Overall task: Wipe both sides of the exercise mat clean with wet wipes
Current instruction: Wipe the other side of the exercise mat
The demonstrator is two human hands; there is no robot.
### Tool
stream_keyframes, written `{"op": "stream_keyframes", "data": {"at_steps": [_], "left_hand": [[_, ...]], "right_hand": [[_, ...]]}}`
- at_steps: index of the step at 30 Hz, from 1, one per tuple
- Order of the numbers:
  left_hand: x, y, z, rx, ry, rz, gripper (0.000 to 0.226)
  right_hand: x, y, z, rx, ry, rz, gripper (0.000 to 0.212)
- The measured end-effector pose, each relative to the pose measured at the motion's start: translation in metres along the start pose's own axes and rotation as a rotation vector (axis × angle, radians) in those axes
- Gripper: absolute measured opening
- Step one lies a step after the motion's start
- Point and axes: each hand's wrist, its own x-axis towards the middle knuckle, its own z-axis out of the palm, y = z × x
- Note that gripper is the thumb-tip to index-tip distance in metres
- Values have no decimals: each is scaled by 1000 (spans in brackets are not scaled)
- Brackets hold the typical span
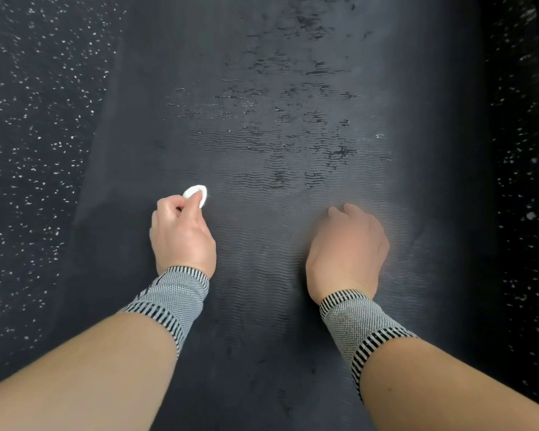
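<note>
A dark grey exercise mat (293, 88) with a wavy ribbed surface runs away from me down the middle of the view. Wet, shiny streaks show across its middle and far part. My left hand (181, 231) pinches a small folded white wet wipe (196, 192) between thumb and fingers, holding it on the mat left of centre. My right hand (349, 244) is blurred, knuckles up, fingers curled down onto the mat right of centre. I cannot tell whether it holds anything. Both wrists wear grey and black striped bands.
Black speckled rubber flooring (28, 135) lies to the left of the mat, and the same flooring (523, 181) borders it on the right. The mat's left edge slants from the upper middle to the lower left.
</note>
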Motion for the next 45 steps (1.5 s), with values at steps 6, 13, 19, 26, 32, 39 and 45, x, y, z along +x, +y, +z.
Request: {"op": "stream_keyframes", "data": {"at_steps": [6,13,19,26,32,39,45], "left_hand": [[1,-2,0,-29,21,8,33],[3,-3,-1,-23,-15,31,39],[4,-5,-2,-40,-4,62,43],[22,-33,-18,-43,-180,219,35],[62,-99,-37,160,43,-259,22],[10,-31,-17,37,-103,51,49],[29,-56,-29,94,-111,97,50]], "right_hand": [[0,-3,-5,-22,-97,46,32],[-21,-68,2,72,-150,-10,50],[-30,-87,30,-76,-157,69,54],[-30,-89,28,-119,-149,64,52],[-29,-91,26,-147,-182,40,54],[-30,-90,27,-147,-174,40,55],[-30,-90,27,-151,-168,43,55]]}}
